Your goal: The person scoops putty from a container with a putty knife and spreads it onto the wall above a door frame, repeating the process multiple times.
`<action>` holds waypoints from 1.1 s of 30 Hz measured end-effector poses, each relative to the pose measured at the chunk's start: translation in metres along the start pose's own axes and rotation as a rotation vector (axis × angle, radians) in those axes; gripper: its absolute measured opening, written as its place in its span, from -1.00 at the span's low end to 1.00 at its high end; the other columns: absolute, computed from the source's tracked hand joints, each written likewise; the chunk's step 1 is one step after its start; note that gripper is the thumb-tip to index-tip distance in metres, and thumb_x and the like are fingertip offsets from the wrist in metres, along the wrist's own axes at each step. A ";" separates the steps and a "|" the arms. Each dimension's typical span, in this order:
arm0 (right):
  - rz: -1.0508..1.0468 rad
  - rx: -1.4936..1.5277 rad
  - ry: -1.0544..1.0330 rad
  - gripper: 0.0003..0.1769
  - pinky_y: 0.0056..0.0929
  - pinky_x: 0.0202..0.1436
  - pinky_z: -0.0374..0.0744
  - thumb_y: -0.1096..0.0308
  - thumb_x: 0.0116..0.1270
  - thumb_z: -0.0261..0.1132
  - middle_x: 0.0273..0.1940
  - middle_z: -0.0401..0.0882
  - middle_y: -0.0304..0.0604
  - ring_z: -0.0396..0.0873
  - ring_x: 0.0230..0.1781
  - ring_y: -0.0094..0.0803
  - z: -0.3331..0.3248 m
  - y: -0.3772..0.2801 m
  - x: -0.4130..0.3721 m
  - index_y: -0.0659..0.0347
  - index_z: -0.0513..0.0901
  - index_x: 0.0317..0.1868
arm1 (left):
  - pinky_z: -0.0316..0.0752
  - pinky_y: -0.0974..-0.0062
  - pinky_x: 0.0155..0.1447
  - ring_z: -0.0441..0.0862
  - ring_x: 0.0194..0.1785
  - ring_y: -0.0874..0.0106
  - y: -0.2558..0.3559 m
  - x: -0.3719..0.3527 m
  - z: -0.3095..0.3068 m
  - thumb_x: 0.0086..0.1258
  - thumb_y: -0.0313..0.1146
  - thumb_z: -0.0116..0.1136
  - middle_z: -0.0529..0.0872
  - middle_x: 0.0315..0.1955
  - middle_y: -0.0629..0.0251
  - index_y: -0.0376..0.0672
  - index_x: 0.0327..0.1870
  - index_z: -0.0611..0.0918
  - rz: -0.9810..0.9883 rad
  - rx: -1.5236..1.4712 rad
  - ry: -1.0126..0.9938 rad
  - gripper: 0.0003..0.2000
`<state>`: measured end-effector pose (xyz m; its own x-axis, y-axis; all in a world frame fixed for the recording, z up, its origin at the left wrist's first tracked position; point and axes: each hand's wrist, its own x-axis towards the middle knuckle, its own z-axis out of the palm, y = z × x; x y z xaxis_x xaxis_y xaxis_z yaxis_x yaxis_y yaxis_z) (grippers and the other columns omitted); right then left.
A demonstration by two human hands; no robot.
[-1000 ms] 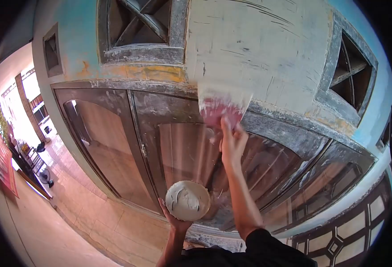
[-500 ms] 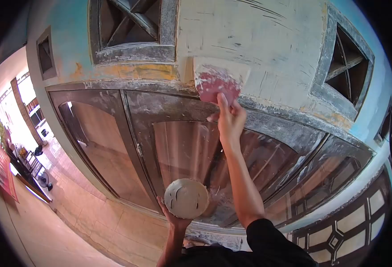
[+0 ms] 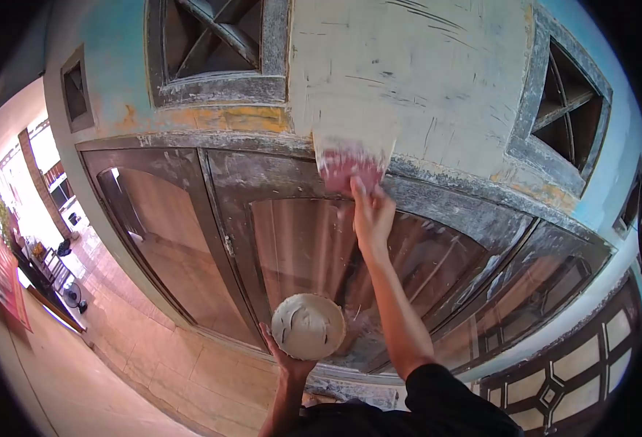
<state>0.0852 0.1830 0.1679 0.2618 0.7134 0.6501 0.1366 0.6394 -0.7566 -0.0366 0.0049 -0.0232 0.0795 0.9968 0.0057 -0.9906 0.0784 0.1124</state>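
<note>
In my right hand [image 3: 373, 220] is a wide putty scraper [image 3: 351, 172], reddish and smeared with pale paste. My fingers and thumb pinch its lower part. Its upper edge lies against the putty-coated wall [image 3: 408, 87], just above the door frame. Lower down, my left hand [image 3: 289, 358] supports a round bowl [image 3: 341, 336] from below and from the left. Smooth greyish putty [image 3: 309, 324] fills it, with a few dark curved marks on the surface.
Brown glazed doors [image 3: 299, 240] with worn paint stand in front of me. Vent openings with crossed bars [image 3: 219, 36] flank the coated wall, another vent [image 3: 565, 105] being at right. A standing fan [image 3: 72, 293] is far left on the tiled floor [image 3: 182, 364].
My right hand has drawn the scraper down and slightly left along the wall, onto the door frame's top edge. The bowl has shifted barely to the right, and its putty surface looks more ridged.
</note>
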 end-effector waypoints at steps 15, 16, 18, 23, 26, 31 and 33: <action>0.060 0.194 0.041 -0.74 -0.65 -0.74 0.25 0.23 0.31 0.29 -0.54 0.56 -0.31 0.34 -0.78 -0.69 -0.003 -0.018 -0.018 0.31 0.65 -0.28 | 0.22 -0.19 0.25 0.31 0.27 0.08 -0.001 0.000 0.003 0.21 0.41 -0.19 0.37 0.25 0.25 0.09 0.26 0.40 0.159 0.111 0.090 -0.28; 0.063 0.232 0.063 -0.74 -0.65 -0.75 0.25 0.23 0.31 0.30 -0.54 0.56 -0.31 0.32 -0.79 -0.69 -0.004 -0.022 -0.020 0.31 0.65 -0.31 | 0.21 -0.19 0.26 0.30 0.28 0.08 0.001 0.002 -0.001 0.21 0.41 -0.20 0.36 0.26 0.25 0.08 0.26 0.40 0.124 0.054 0.100 -0.28; 0.079 0.244 0.047 -0.73 -0.64 -0.75 0.25 0.22 0.31 0.29 -0.52 0.58 -0.30 0.35 -0.78 -0.68 0.001 -0.037 -0.006 0.31 0.64 -0.31 | 0.21 -0.19 0.26 0.29 0.28 0.09 0.000 0.000 -0.003 0.21 0.41 -0.20 0.36 0.26 0.25 0.08 0.26 0.40 0.085 -0.002 0.116 -0.27; 0.094 0.188 -0.015 -0.74 -0.64 -0.78 0.24 0.22 0.34 0.26 -0.47 0.61 -0.28 0.51 -0.72 -0.62 0.002 -0.029 -0.014 0.30 0.63 -0.26 | 0.20 -0.19 0.27 0.29 0.29 0.09 -0.003 -0.001 0.000 0.21 0.41 -0.20 0.35 0.27 0.25 0.09 0.26 0.39 0.058 0.012 0.077 -0.27; 0.125 0.176 -0.011 -0.75 -0.65 -0.80 0.22 0.24 0.35 0.24 -0.50 0.57 -0.30 0.54 -0.73 -0.57 -0.004 -0.021 -0.027 0.29 0.63 -0.21 | 0.21 -0.18 0.26 0.30 0.28 0.09 -0.004 -0.003 0.006 0.22 0.41 -0.21 0.35 0.27 0.25 0.09 0.26 0.40 0.119 0.044 0.107 -0.28; 0.066 0.239 -0.015 -0.75 -0.66 -0.80 0.22 0.23 0.35 0.25 -0.45 0.59 -0.26 0.55 -0.72 -0.53 0.006 -0.052 0.009 0.29 0.61 -0.22 | 0.23 -0.16 0.26 0.31 0.28 0.10 -0.005 0.000 0.003 0.23 0.40 -0.21 0.36 0.26 0.26 0.08 0.26 0.40 0.076 0.024 0.101 -0.28; 0.082 0.280 -0.040 -0.72 -0.66 -0.80 0.23 0.20 0.36 0.23 -0.48 0.57 -0.28 0.54 -0.74 -0.54 0.012 -0.044 0.009 0.30 0.61 -0.22 | 0.24 -0.15 0.26 0.31 0.27 0.10 -0.007 0.000 0.002 0.23 0.40 -0.20 0.37 0.26 0.27 0.08 0.26 0.40 0.072 0.037 0.094 -0.28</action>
<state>0.0699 0.1648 0.2079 0.2221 0.7733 0.5938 -0.1537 0.6292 -0.7619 -0.0296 0.0040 -0.0217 -0.0044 0.9969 -0.0781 -0.9884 0.0075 0.1514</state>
